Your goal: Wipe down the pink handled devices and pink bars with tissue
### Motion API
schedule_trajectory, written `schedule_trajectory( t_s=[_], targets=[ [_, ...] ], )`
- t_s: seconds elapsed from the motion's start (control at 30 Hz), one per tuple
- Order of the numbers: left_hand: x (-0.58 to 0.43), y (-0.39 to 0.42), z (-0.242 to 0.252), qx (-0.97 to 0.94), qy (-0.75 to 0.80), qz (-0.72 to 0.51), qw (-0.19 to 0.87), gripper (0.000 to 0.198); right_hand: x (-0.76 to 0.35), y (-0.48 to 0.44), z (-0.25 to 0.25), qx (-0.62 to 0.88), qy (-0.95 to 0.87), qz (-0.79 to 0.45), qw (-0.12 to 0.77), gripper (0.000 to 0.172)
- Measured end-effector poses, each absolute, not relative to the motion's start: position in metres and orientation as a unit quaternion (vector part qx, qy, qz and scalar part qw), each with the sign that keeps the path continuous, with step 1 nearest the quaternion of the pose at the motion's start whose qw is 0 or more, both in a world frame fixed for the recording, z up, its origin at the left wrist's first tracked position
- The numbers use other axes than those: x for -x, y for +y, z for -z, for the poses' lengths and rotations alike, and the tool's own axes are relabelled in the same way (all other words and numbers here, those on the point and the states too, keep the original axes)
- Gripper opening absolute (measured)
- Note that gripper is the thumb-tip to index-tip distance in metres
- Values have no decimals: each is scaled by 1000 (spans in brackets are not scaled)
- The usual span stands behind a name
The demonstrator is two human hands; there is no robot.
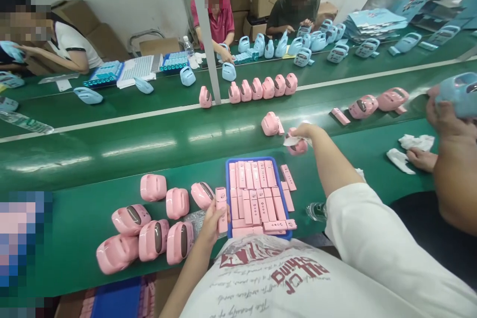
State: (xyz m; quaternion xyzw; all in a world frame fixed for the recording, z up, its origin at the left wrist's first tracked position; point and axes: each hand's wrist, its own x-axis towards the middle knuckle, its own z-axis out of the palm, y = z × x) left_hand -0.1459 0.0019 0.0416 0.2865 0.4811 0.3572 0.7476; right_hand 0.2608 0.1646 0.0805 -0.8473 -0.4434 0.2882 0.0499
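My left hand (211, 219) grips a slim pink bar (221, 196) upright, close to the left rim of a blue tray (228, 160). Rows of similar pink bars (255, 174), some with small dark markings, fill that tray. My right arm stretches forward over the green belt, and my right hand (306, 131) is closed on a rounded pink case (297, 147), with a white cloth (292, 140) in the fingers too. Just left of it stands another pink case (270, 124) with a bar against it. Several pink handled cases (153, 239) stand to the left of the tray.
Pink cases (257, 88) line the belt's far side. Co-workers sit opposite among light-blue cases (296, 45). At right, a neighbour's hand holds a blue case (458, 94); white cloths (415, 142) lie nearby. A clear bottle (316, 211) lies right of the tray.
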Motion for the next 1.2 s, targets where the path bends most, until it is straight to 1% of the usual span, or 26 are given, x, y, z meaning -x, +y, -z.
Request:
schedule_trajectory(
  t_s=[0.07,0.2,0.3,0.43,0.6,0.77,0.83,0.9,0.93,1.0,1.07,1.13,1.2],
  targets=[
    [144,3,-43,-281,484,-353,750,45,-234,192,-84,832,-453,-319,30,20],
    [141,6,-47,-267,500,-353,745,54,-161,240,-75,789,-501,-351,54,26],
    [144,6,-49,-254,507,-369,737,54,-103,267,-60,756,-522,-385,87,30],
    [154,1,-42,-236,524,-396,716,49,-47,291,-46,725,-543,-398,145,34],
    [167,-4,-31,-218,548,-432,682,42,-22,303,-34,713,-546,-400,181,36],
    [165,3,-37,-231,553,-428,676,34,-53,295,-32,741,-529,-370,185,37],
    [161,9,-40,-236,550,-418,683,34,-86,274,-30,771,-507,-344,171,41],
    [156,14,-43,-242,548,-397,695,36,-126,238,-25,812,-469,-322,134,47],
    [153,16,-44,-248,545,-387,701,36,-145,215,-21,832,-443,-315,107,46],
    [147,19,-44,-260,536,-370,713,36,-176,167,-13,869,-380,-317,37,37],
    [140,21,-43,-268,528,-364,719,36,-194,124,-2,888,-317,-331,-29,33],
    [134,22,-42,-265,528,-356,724,37,-198,93,10,893,-279,-348,-68,30],
    [128,21,-42,-251,532,-351,729,37,-195,76,20,894,-267,-352,-77,32]
  ],
)
